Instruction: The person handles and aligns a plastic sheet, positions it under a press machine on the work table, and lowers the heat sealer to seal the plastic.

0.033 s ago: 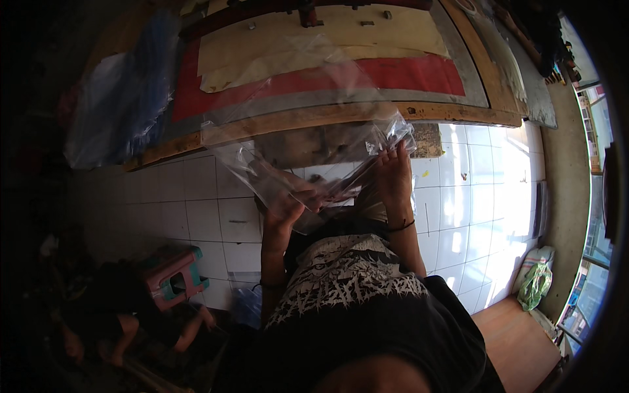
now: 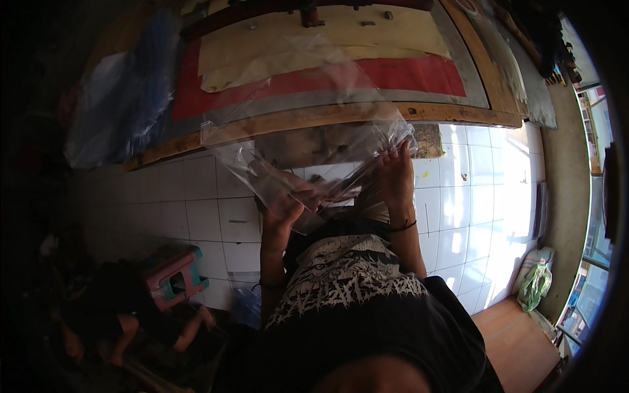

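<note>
Two bare hands hold a clear plastic bag up in front of the person's chest, just below the edge of a wooden worktop. On the right hand the fingers are pressed flat and close together against the bag's right side; the left hand has its fingers curled, pinching the crumpled lower left part. Thin film like this likely handles best with an even pull from both sides, so it stays smooth and does not slip. Beyond lie white floor tiles, a red and tan sheet on the worktop, and a small pink stool at the lower left
</note>
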Action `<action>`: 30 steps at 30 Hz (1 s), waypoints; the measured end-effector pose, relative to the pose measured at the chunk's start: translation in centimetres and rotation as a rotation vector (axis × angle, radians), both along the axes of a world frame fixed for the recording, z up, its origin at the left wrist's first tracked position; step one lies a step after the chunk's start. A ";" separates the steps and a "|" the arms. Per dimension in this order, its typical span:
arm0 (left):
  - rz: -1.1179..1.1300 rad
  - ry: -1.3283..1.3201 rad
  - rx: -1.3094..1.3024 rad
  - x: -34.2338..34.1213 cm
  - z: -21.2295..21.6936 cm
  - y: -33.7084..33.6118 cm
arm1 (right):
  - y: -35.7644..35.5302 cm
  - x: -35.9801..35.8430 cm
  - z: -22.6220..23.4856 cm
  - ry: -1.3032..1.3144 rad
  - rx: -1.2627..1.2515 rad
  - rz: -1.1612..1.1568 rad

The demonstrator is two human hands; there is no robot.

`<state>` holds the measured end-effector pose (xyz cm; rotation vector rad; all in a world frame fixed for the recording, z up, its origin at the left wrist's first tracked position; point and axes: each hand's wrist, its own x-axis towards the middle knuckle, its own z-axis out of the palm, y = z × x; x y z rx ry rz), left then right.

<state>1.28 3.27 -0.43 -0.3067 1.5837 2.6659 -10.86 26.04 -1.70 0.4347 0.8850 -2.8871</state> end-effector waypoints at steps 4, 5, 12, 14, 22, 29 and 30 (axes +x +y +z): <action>-0.016 0.009 0.028 0.2 -0.3 -0.6 | 1.6 -0.3 -1.0 0.065 0.054 0.047; -0.011 0.006 0.025 0.0 -0.4 -0.7 | 2.2 -0.4 -1.4 0.062 0.050 0.051; -0.069 -0.018 0.104 0.5 -1.2 -0.9 | 1.8 -0.9 1.4 -0.013 0.345 0.042; -0.075 -0.071 0.056 0.5 -1.2 -1.0 | 1.9 -0.8 1.4 -0.026 0.294 0.026; -0.191 0.054 0.150 1.3 -1.9 -1.4 | 3.5 -0.5 1.5 0.011 0.299 0.110; -0.019 -0.023 -0.008 1.1 -2.3 -3.2 | 1.3 -0.1 2.5 0.099 0.463 0.118; -0.008 -0.015 -0.041 1.1 -2.1 -3.3 | 0.9 0.0 2.7 0.125 0.404 0.127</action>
